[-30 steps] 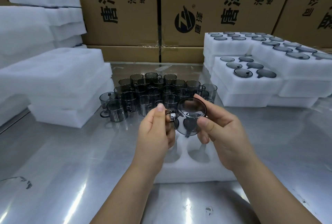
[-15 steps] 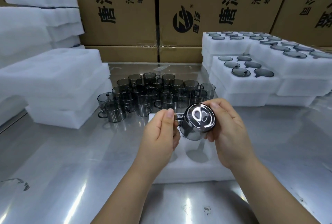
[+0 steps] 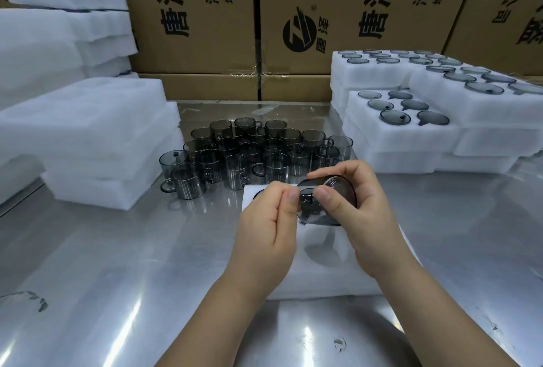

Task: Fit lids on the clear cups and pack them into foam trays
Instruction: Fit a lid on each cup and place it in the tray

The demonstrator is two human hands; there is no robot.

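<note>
My right hand [image 3: 361, 210] grips a smoky clear cup [image 3: 338, 190] with a lid on it, tilted on its side over a white foam tray [image 3: 323, 275]. My left hand [image 3: 270, 225] pinches the cup's handle side between thumb and forefinger. The tray lies on the steel table right under both hands, and a round empty pocket [image 3: 321, 249] shows in it below the cup. Several loose clear cups [image 3: 252, 155] with handles stand in a cluster just beyond the tray.
Stacks of empty foam trays [image 3: 88, 137] sit at the left. At the right, packed foam trays [image 3: 405, 131] show lidded cups in their pockets. Cardboard boxes [image 3: 323, 13] wall off the back. Bare steel table [image 3: 102, 263] spreads to the front left.
The cup has been turned from facing me to lying on its side, and both hands have lowered it slightly toward the tray.
</note>
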